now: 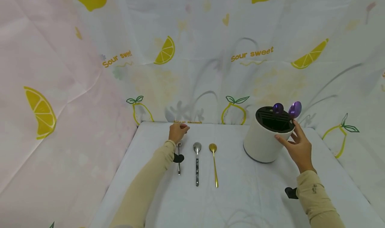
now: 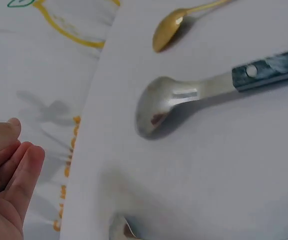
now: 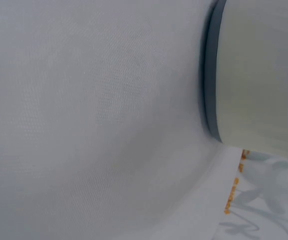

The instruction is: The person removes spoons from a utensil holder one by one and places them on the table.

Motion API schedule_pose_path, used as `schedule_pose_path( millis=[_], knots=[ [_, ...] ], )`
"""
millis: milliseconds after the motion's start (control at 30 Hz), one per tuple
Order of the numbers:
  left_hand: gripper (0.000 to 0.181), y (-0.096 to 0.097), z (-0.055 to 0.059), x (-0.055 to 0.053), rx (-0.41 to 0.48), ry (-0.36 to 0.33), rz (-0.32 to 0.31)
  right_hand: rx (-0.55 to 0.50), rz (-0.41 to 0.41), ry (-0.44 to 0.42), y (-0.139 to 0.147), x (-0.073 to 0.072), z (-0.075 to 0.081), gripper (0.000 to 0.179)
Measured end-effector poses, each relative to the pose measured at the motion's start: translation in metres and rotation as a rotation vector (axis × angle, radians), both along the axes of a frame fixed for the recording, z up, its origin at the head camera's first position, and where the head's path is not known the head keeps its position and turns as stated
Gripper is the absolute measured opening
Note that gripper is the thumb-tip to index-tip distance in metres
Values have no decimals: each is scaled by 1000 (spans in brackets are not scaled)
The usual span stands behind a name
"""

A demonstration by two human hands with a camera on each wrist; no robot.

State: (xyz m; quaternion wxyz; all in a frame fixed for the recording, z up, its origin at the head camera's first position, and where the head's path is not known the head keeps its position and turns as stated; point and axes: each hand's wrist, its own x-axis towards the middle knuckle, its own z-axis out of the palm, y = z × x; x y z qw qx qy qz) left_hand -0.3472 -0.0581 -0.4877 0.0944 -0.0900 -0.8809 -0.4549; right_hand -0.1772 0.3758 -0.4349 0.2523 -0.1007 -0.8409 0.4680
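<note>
My left hand hovers just beyond the bowl of a small silver spoon, its fingers loosely bent. In the left wrist view nothing lies between the thumb and fingertips of that hand. To the right lie a silver spoon with a dark marbled handle and a slim gold spoon, bowls pointing away. My right hand grips the upper side of a white cylindrical utensil holder, thumb on its front wall. Two purple spoons stand in its black slotted top. The right wrist view does not show the hand.
A white cloth covers the table. Behind it hangs a lemon-print curtain, with a pinkish one along the left. In the right wrist view the holder's dark base rests on the cloth.
</note>
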Motion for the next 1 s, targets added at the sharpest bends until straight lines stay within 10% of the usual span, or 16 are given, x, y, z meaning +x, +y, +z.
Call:
schedule_pose_path(
  millis=[367,1000],
  knots=[
    [24,63,46,3,32,24,-197,1,-1,6,0,1,-1,82],
    [21,194,101,25,120,146,-316,-37,7,38,-7,6,6,81]
  ],
)
